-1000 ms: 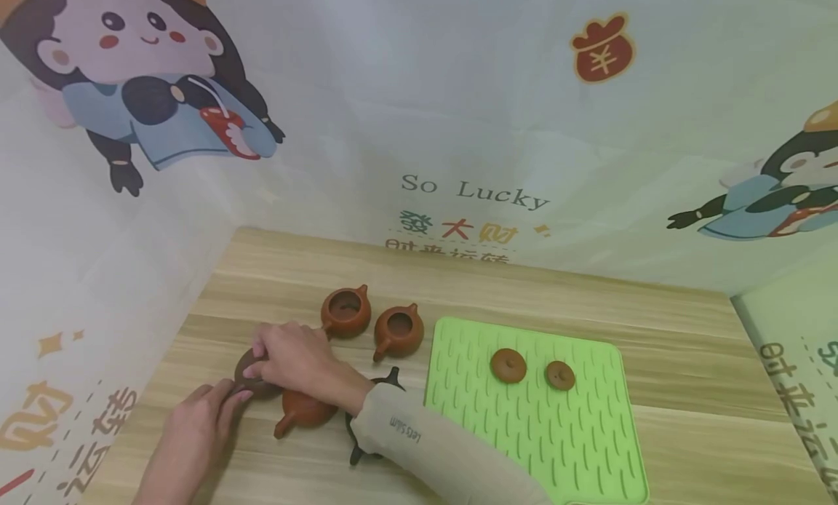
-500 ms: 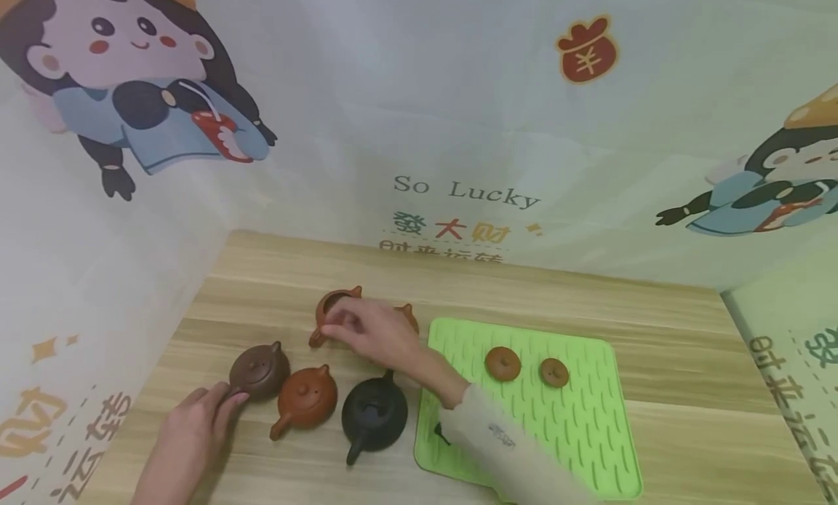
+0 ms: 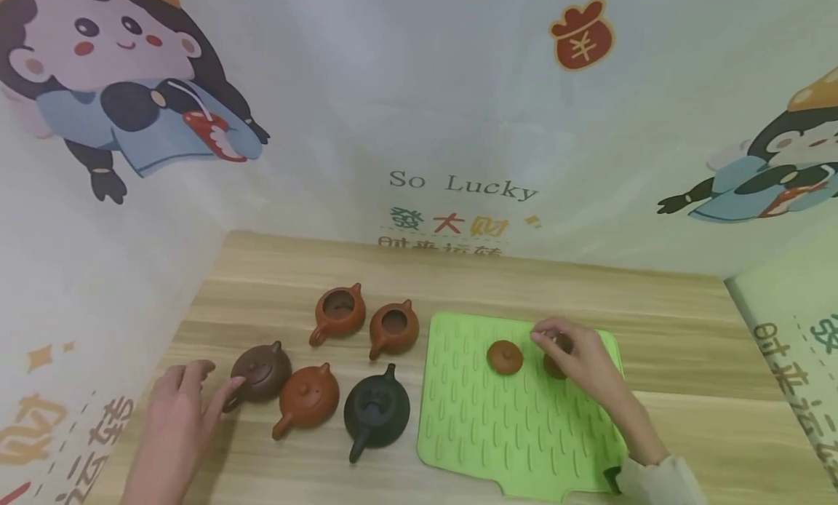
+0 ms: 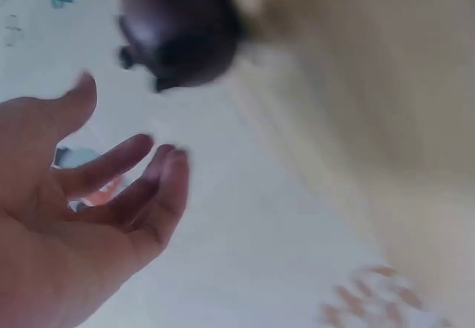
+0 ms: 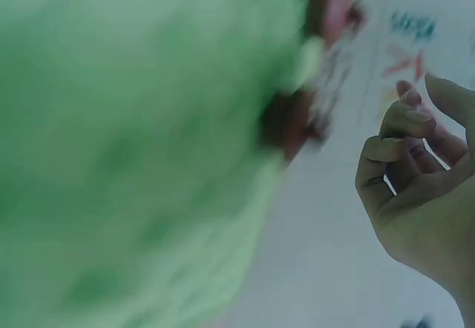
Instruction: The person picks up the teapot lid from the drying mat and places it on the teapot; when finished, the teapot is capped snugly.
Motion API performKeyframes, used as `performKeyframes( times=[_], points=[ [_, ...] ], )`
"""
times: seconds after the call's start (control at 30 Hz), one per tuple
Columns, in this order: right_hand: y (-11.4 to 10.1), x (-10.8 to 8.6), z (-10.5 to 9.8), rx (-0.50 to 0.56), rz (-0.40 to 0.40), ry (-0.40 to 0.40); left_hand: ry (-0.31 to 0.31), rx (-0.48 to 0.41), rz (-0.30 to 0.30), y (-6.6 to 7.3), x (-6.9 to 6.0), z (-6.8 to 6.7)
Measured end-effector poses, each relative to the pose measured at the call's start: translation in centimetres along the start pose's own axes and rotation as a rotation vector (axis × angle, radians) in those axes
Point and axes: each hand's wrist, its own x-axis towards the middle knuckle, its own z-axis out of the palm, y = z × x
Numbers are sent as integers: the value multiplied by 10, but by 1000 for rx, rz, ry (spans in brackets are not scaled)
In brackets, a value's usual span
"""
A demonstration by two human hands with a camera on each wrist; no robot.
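Note:
In the head view my left hand (image 3: 175, 418) is spread beside the dark brown lidded teapot (image 3: 260, 372), its thumb by the handle. The left wrist view shows the same hand (image 4: 96, 194) with nothing in its fingers, apart from the blurred brown teapot (image 4: 178, 27). My right hand (image 3: 585, 359) hovers over the smaller brown lid (image 3: 553, 361), partly hiding it on the green mat (image 3: 524, 432). A larger reddish lid (image 3: 505, 357) lies to its left. In the right wrist view the hand (image 5: 415, 187) has loosely bent fingers, clear of the lids.
Two lidless reddish teapots (image 3: 340, 312), (image 3: 394, 329) stand behind. An orange-brown lidded teapot (image 3: 309, 397) and a black one (image 3: 376, 410) stand between the brown teapot and the mat. A printed cloth (image 3: 340, 126) rises behind the wooden table (image 3: 707, 388).
My right hand has moved right, from the brown teapot past the open teapots to the smaller lid. My left hand has let go of the brown teapot's handle, its fingers now spread.

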Motion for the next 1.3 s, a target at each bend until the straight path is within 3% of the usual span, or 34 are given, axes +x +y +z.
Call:
performKeyframes(
  times=[0.1,0.2,0.3,0.5,0.7,0.8,0.93,1.03,1.17,1.3],
  points=[
    [20,-18,-14,-1,40,8,29,-14,10,22,15,-1],
    [30,-31,-18,12,65,-38,22,-43,93,43,32,6],
    [35,-38,-16,22,55,-73,-32,-72,153,63,46,16],
    [40,-43,-12,52,39,-46,-137,-74,250,99,59,42],
    [43,-43,-12,87,67,-58,-270,-62,231,118,63,63],
    [44,-43,-12,92,101,-68,-278,-78,262,117,64,77],
    [45,-40,-14,95,124,-87,-253,-66,308,94,61,118],
    [46,-39,-14,104,122,-92,-281,-34,291,75,58,151],
    [47,-39,-14,112,120,-90,-294,-8,271,65,57,173],
    [48,-39,-13,126,122,-96,-264,19,264,63,56,180]
  ],
)
